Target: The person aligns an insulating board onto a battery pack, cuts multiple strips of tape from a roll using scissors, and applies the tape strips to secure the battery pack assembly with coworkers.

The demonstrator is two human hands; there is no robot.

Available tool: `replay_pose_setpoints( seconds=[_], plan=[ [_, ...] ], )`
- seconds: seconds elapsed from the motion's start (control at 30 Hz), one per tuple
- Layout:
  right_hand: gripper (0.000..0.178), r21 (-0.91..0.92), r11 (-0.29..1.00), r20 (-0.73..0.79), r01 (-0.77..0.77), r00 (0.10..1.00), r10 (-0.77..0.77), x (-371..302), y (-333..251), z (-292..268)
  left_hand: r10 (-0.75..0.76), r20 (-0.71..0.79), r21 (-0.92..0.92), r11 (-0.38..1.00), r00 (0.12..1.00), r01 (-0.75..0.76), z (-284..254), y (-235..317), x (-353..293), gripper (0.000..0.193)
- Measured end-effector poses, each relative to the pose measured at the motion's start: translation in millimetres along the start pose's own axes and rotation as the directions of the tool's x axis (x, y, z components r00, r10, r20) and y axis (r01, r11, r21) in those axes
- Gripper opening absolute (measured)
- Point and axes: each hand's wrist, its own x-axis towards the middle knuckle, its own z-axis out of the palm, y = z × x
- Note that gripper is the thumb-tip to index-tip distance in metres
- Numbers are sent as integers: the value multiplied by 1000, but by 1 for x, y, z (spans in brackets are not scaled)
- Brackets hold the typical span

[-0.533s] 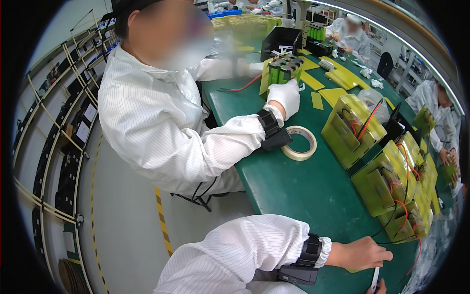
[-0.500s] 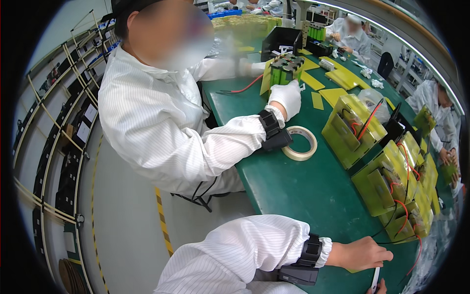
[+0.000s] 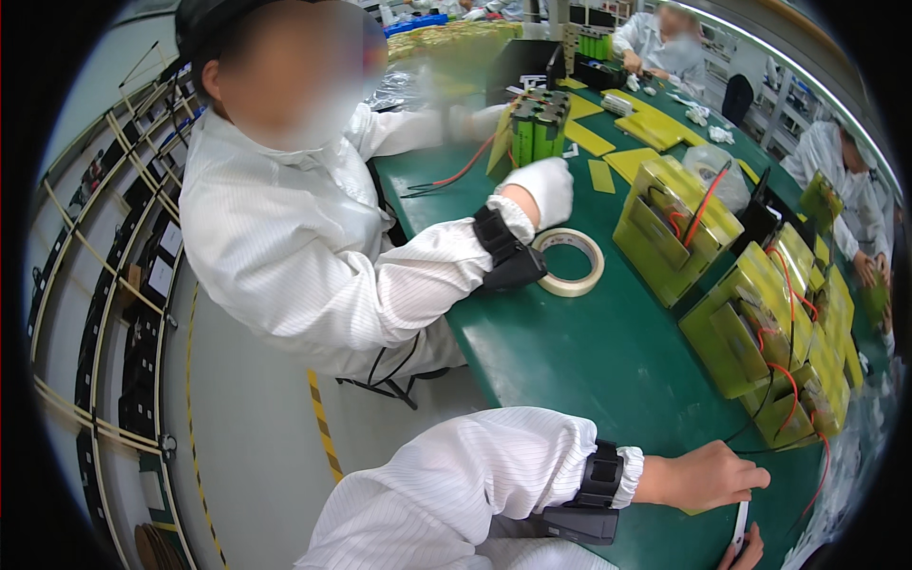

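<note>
**A:** Moved since the earlier frame: almost nothing. Your left grip (image 3: 708,475) lies at the same spot near the bench's (image 3: 589,370) close edge. The co-worker's gloved hand (image 3: 543,188) stays beside the tape roll (image 3: 570,262).

**B:** State of the grips?

**A:** Left grip: fingers curled, knuckles up, resting on the bench. You cannot tell whether they pinch anything. Right grip (image 3: 749,554): only a sliver shows at the lower rim, touching the lower end of the white strip (image 3: 739,525). Whether it is closed on the strip cannot be told. The strip stands between your two grips.

**B:** Progress?

**A:** By my judgement, partly done. Wrapped yellow packs (image 3: 750,328), red leads trailing, lie in a row along the bench's right side, and one more pack (image 3: 674,223) sits farther up. The green cell block (image 3: 537,123) by the co-worker is bare. What lies under your left grip is hidden.

**B:** Packages, labels, signs?

**A:**
- Flat yellow sheets (image 3: 655,128): rectangular, at the far middle of the bench.
- Small white label: square, beside the cell block, too small to tell more.
- Yellow-and-black stripe (image 3: 323,427): floor marking, left of the bench.
</note>
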Motion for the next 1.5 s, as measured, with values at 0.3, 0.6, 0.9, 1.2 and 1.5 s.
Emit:
replay_pose_setpoints(
  seconds=[0.3, 0.6, 0.9, 1.2, 1.5],
  plan=[
    [37, 19, 1000, 21, -22, 1000, 21, 0, 0, -1, -11, 27, 19, 1000, 1000, 10, -2, 0, 1, 26],
    [36, 7, 1000, 26, -14, 1000, 14, 2, -2, -3, 0, -3, 28, 1000, 1000, 0, -2, 2, 2, 27],
    [34, 26, 1000, 17, -10, 1000, 10, -1, -1, 0, 7, -20, 14, 1000, 1000, -7, 0, 0, 0, 26],
    [33, 42, 999, -36, 31, 999, -30, 3, -6, 0, 7, -4, 35, 999, 1000, -7, -2, 1, 0, 26],
    [34, 53, 999, -33, 12, 999, -11, 2, -5, 1, 8, -26, 6, 1000, 1000, -8, -1, 0, 1, 27]
  ],
)
